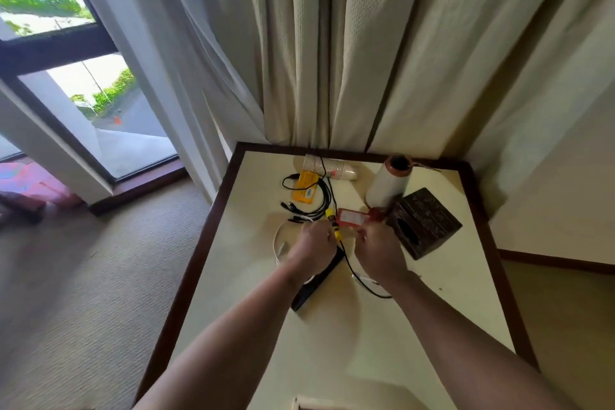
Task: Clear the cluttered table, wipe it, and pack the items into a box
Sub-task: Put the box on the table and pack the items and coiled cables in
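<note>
On the cream table [432, 303] with a dark wooden rim lies a tangle of black cables [319, 200] with yellow connectors [336, 232]. My left hand [314, 248] is closed around the cable near a yellow connector. My right hand [377, 251] pinches the near edge of a red tag [351, 218]. A yellow packet [306, 188] and a stack of paper cups [327, 167] lying on its side are at the far side. A black flat bar [316, 283] and a white cable [278, 245] lie under my hands.
A white roll with a brown core [391, 181] stands at the back right, with a dark carved wooden box [422, 221] beside it. Curtains [332, 43] hang behind the table. A window [66, 76] and carpet floor [83, 276] are at the left. A white object's corner [303, 404] shows at the bottom edge.
</note>
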The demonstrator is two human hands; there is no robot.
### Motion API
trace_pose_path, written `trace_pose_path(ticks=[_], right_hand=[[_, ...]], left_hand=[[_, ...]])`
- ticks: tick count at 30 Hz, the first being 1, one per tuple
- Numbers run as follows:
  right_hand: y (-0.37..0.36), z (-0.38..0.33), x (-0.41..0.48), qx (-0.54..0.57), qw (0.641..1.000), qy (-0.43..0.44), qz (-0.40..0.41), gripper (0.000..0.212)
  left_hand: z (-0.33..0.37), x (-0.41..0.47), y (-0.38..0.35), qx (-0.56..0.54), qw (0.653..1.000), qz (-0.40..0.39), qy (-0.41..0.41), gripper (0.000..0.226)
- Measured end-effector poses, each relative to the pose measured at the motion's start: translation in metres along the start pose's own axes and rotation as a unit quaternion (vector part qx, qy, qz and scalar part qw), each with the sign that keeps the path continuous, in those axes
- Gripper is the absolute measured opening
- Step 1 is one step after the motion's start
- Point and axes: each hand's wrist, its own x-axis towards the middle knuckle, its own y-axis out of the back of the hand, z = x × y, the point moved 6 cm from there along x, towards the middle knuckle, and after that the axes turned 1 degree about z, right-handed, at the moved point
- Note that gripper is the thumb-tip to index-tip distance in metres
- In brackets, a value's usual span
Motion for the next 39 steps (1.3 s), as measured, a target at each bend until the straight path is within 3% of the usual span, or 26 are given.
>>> trace_pose_path(ticks=[2,5,7,10,15,19,24,27,32,35,39], right_hand=[[-0.015,-0.002,0.025,-0.038,0.998,0.046,-0.023,0.040],[-0.027,-0.003,0.050,-0.152,0.985,0.074,-0.043,0.017],[-0.036,-0.001,0.059,-0.223,0.971,0.071,-0.056,0.011],[-0.048,0.009,0.066,-0.277,0.956,0.044,-0.082,0.018],[-0.051,0.022,0.076,-0.278,0.958,0.062,-0.042,0.015],[-0.038,0.024,0.082,-0.192,0.979,0.073,0.007,0.013],[0.019,0.004,0.050,0.066,0.990,0.073,0.103,0.025],[0.057,0.000,0.006,0.153,0.977,0.054,0.138,0.029],[0.100,0.027,-0.091,0.247,0.954,-0.020,0.169,0.019],[0.104,0.060,-0.155,0.250,0.947,-0.060,0.194,0.010],[0.084,0.096,-0.223,0.254,0.949,-0.109,0.154,0.024]], left_hand=[[0.004,0.022,-0.007,-0.036,0.999,0.001,0.007,0.020],[-0.003,0.054,-0.026,-0.057,0.996,-0.021,0.060,0.022],[-0.012,0.071,-0.041,-0.048,0.992,-0.052,0.101,0.007],[-0.016,0.081,-0.049,-0.036,0.988,-0.060,0.137,0.040],[-0.024,0.085,-0.056,-0.073,0.982,-0.052,0.167,0.061],[-0.020,0.082,-0.046,-0.128,0.980,-0.020,0.153,0.065],[0.007,0.059,-0.016,-0.211,0.972,0.034,0.095,0.066],[0.027,0.030,0.002,-0.226,0.969,0.068,0.068,0.058],[0.055,-0.049,0.034,-0.276,0.951,0.137,0.031,0.021],[0.074,-0.113,0.029,-0.282,0.953,0.113,-0.023,0.015],[0.090,-0.193,-0.009,-0.190,0.976,0.035,-0.099,0.016]])
